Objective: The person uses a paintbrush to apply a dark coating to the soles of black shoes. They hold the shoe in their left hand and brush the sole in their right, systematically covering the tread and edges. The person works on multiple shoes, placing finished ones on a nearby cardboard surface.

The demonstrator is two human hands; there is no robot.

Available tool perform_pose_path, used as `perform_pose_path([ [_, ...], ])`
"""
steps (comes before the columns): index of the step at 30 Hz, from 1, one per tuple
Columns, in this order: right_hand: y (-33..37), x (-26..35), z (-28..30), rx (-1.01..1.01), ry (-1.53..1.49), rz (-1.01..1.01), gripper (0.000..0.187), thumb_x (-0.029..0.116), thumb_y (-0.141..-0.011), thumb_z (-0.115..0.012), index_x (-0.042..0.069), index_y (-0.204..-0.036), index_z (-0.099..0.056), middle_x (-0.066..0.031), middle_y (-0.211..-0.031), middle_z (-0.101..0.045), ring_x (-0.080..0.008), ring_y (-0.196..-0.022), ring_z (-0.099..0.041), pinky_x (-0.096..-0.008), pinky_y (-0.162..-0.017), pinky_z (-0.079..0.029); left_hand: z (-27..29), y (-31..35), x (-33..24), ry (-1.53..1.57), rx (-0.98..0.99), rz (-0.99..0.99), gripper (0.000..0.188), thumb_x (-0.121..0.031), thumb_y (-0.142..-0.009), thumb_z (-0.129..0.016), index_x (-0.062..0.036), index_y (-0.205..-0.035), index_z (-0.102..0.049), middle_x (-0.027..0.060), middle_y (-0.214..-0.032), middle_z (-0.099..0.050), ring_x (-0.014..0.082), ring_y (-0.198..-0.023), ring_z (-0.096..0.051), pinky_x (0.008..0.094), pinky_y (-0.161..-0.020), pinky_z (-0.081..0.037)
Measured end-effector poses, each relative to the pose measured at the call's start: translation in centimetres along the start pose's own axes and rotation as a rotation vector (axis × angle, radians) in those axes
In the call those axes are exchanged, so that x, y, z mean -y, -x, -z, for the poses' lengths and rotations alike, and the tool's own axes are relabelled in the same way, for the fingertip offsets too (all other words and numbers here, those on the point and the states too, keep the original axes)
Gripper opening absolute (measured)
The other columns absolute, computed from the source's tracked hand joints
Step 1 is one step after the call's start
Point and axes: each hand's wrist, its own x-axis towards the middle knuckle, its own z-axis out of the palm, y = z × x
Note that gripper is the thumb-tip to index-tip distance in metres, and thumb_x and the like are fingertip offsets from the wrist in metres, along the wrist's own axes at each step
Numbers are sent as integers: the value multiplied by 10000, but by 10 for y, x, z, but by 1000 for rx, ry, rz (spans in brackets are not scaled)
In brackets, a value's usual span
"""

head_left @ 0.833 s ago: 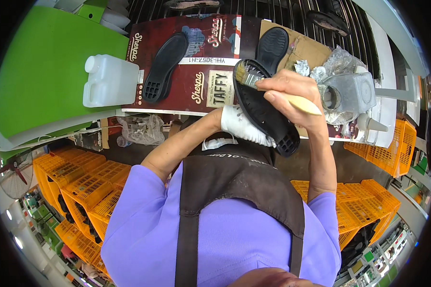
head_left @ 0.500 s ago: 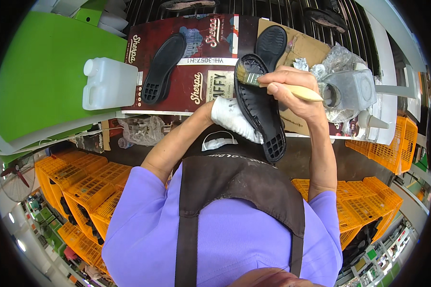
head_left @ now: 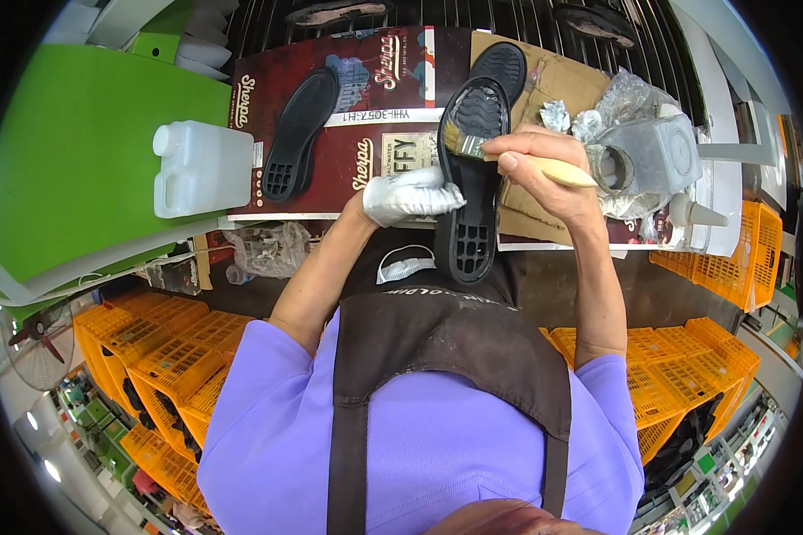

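A black shoe sole points away from me, its heel end with square hollows hanging past the bench edge. My left hand, in a white glove, grips the sole's left edge at the middle; part of its hold is hidden beneath. My bare right hand is closed around the pale handle of a flat paintbrush. The brush's bristles touch the inside of the sole's left rim near the toe half, which looks wet. Behind it lies another black sole, partly covered. A further pair of stacked soles rests to the left.
A white jug stands left on a green surface. At right, a clear plastic container lies beside crumpled plastic and a nozzle bottle. Flattened cardboard covers the bench. Orange crates flank me; dark rollers run behind.
The sole has turned more upright and shifted slightly left. My gloved left hand has moved from beneath it to its left edge. The brush has moved slightly along the inner rim.
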Motion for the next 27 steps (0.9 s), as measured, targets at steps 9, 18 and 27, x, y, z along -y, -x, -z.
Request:
perform_pose_path([
  [9, 11, 3, -11, -66, -42, 0, 129, 68, -812, -610, 5, -908, -668, -78, -730, -613, -139, -640, -566, -249, -580, -445, -15, 6, 0, 442, -90, -84, 545, -417, -916, -416, -7, -1275, -410, 181, -1147, -560, 272, -977, -603, 402, -853, -497],
  [18, 26, 14, -30, -102, -67, 29, 134, 51, -798, -615, -10, -908, -661, -94, -738, -621, -159, -648, -577, -268, -584, -451, -19, -2, 0, 576, -274, -285, 417, -315, -962, -343, -44, -1268, -427, 96, -1169, -557, 181, -1024, -568, 327, -899, -459],
  [27, 29, 28, -33, 6, -71, 58, 150, 42, -772, -608, -24, -894, -662, -111, -711, -616, -186, -632, -580, -281, -573, -447, -30, -9, -15, 782, -229, -304, 422, -318, -969, -300, -33, -1240, -454, 116, -1139, -565, 200, -984, -586, 338, -873, -483],
])
